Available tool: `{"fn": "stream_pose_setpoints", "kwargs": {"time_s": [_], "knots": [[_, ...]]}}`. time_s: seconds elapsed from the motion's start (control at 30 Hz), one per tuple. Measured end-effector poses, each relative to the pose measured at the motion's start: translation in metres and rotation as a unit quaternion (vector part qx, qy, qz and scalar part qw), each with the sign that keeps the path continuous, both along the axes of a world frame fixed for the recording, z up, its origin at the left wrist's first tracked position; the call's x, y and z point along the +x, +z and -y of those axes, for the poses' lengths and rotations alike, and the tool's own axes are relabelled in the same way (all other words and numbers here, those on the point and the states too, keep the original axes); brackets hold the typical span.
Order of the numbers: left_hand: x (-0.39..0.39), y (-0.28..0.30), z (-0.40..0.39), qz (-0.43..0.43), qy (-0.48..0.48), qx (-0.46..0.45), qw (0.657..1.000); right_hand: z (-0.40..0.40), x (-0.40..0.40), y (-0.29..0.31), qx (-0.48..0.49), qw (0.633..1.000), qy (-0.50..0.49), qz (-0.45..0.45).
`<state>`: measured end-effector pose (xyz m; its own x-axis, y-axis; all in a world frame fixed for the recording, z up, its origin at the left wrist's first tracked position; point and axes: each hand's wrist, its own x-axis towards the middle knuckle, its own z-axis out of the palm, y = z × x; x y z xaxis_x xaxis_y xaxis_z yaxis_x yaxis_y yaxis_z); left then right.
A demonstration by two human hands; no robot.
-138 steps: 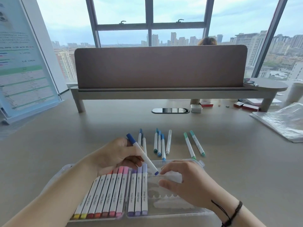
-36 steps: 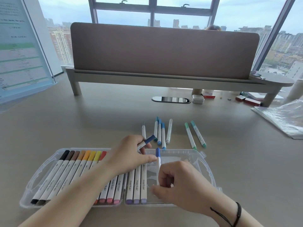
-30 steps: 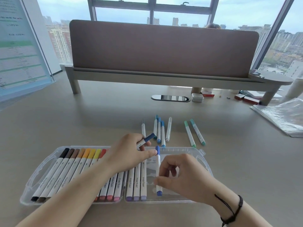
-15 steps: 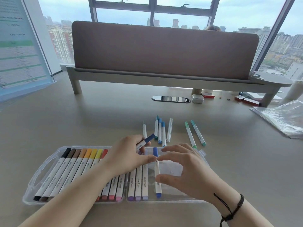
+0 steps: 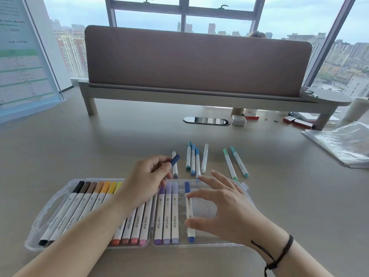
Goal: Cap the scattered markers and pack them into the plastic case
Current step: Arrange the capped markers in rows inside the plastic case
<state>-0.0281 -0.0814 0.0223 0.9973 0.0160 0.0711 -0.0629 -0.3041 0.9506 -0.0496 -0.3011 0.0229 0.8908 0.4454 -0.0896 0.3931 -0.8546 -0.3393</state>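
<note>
- Your right hand (image 5: 225, 208) hovers spread and relaxed over the right half of the clear plastic marker case (image 5: 242, 188), grasping nothing; its thumb and forefinger lie at the white-barrelled blue marker (image 5: 189, 213) lying in that half, though whether they touch it you cannot tell.
- That blue marker lies lengthwise, apart from the three purple markers (image 5: 166, 214) to its left; the rest of the right half, under your palm, is bare clear plastic.
- The left half holds a packed row of markers running black and brown through orange and yellow to pink (image 5: 95, 198), partly hidden by your forearm; the case's handle cut-out sits at its left edge.
- Your left hand (image 5: 145, 180) is raised over the case's far rim, its fingers pinching a dark blue marker cap (image 5: 175, 159).
- Just past the far rim, on the grey desk (image 5: 79, 148), lies a capless white marker (image 5: 175, 166), then four blue-toned markers (image 5: 194, 159) side by side (one touching the rim), then two green markers (image 5: 235, 163) well apart to the right.
- Bare desk spreads wide to the left and right of the case.
- Farther off: a crumpled clear plastic bag (image 5: 343, 142) at the right edge and a brown divider panel on a grey shelf (image 5: 197, 60).
</note>
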Motion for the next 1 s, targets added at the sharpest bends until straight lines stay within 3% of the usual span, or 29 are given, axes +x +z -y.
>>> {"fn": "stream_pose_setpoints", "kwargs": {"time_s": [0.37, 0.6, 0.83, 1.0], "knots": [[-0.010, 0.012, 0.000, -0.008, 0.027, -0.069, 0.997, 0.003, 0.003, -0.002, 0.017, 1.000, 0.004, -0.018], [-0.013, 0.014, 0.002, -0.043, -0.023, -0.142, 0.989, 0.006, 0.004, -0.001, 0.030, 0.999, 0.010, -0.026], [-0.019, 0.015, 0.008, -0.063, -0.130, 0.078, 0.986, 0.013, 0.011, -0.004, 0.087, 0.996, -0.026, -0.020], [-0.017, 0.010, 0.006, -0.045, -0.130, 0.165, 0.977, 0.012, 0.009, -0.002, 0.081, 0.996, -0.025, -0.017]]}}
